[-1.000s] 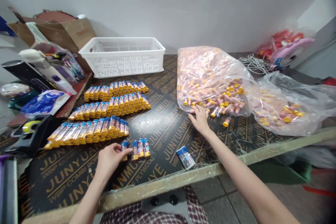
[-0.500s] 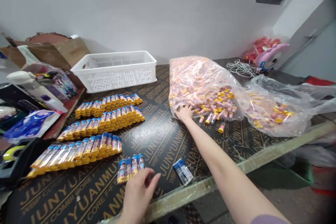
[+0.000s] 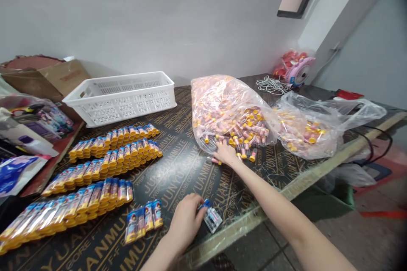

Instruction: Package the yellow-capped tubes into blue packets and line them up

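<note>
My left hand (image 3: 188, 217) is at the table's front, its fingers closed on the blue end of a small flat stack of blue and clear printed labels (image 3: 213, 221). Left of it lies a short row of small tubes with blue tops and yellow bases (image 3: 144, 221). Farther forward, my right hand (image 3: 226, 153) reaches palm down, fingers apart, among loose pink tubes with yellow caps (image 3: 251, 131). These spill from the mouth of a large clear plastic bag (image 3: 219, 93). Its fingertips are partly lost among the tubes.
Stacked rows of blue-and-yellow tubes (image 3: 89, 203) fill the left side. Behind them stands a white plastic basket (image 3: 127, 108). A second clear bag of tubes (image 3: 308, 135) sits at right, with a white cord (image 3: 273, 84) and pink fan (image 3: 299, 72) beyond. The taped table edge (image 3: 248, 222) runs along the front.
My left hand has moved right, from beside the short tube row to the label stack. My right hand has shifted from the bag's edge onto the loose tubes. The view has turned right.
</note>
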`<state>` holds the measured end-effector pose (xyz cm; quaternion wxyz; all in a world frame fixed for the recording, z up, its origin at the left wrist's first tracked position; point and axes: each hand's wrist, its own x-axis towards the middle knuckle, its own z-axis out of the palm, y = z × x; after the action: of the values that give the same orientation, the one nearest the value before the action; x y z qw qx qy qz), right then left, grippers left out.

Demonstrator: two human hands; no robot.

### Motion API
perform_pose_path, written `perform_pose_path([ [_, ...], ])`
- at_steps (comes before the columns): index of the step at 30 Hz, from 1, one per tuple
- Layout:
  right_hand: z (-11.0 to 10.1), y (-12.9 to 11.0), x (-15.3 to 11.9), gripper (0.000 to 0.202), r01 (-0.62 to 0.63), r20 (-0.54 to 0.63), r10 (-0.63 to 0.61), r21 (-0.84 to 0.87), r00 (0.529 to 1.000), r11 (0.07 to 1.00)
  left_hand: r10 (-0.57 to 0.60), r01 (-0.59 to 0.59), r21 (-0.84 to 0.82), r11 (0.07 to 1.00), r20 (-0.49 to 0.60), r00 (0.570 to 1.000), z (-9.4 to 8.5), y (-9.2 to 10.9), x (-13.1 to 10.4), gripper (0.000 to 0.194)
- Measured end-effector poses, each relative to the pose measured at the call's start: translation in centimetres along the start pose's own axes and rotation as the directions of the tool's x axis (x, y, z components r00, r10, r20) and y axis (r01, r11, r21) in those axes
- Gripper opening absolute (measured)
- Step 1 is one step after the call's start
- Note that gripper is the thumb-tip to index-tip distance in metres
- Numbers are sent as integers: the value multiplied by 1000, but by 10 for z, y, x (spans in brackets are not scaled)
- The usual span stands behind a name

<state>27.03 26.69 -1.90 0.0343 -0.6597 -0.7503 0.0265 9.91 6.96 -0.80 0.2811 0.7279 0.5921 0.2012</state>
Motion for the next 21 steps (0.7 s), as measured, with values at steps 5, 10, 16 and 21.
perform_pose_path([
  [5, 1, 26, -49, 37, 87, -23, -86, 19, 996, 996, 57, -52, 55, 997, -96, 994, 21, -1, 76, 52],
  [10, -1, 52, -97, 36, 197, -4, -197, 58, 980, 979, 92, -85, 96, 992, -80, 993, 61, -5, 119, 60],
  [16, -34, 106, -63, 38, 276, -302, -189, 279, 935, 920, 159, -141, 90, 986, -231, 960, 83, -7, 133, 47],
  [21, -62, 174, 55, 33, 79, -393, 56, 318, 918, 945, 189, -190, 24, 981, -301, 935, 68, -10, 172, 38],
])
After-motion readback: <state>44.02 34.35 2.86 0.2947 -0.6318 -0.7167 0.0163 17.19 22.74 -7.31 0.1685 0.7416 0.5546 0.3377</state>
